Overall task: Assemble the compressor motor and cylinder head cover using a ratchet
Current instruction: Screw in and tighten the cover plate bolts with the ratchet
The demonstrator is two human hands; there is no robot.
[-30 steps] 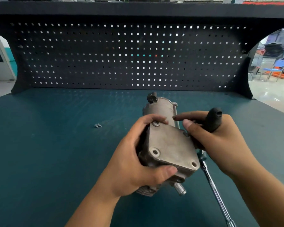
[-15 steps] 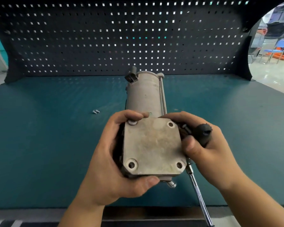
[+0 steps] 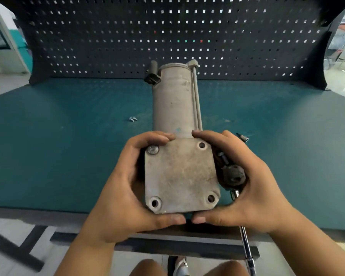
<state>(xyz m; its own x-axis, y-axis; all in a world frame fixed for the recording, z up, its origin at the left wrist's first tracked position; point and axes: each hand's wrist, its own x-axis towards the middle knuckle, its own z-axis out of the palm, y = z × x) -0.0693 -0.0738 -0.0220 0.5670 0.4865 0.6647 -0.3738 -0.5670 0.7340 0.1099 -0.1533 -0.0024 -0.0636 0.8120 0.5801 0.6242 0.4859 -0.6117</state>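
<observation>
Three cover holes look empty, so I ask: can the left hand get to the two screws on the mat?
Probably yes: only bare mat lies between the left hand and the screws. But it grips the compressor, so it must let go first.
</observation>
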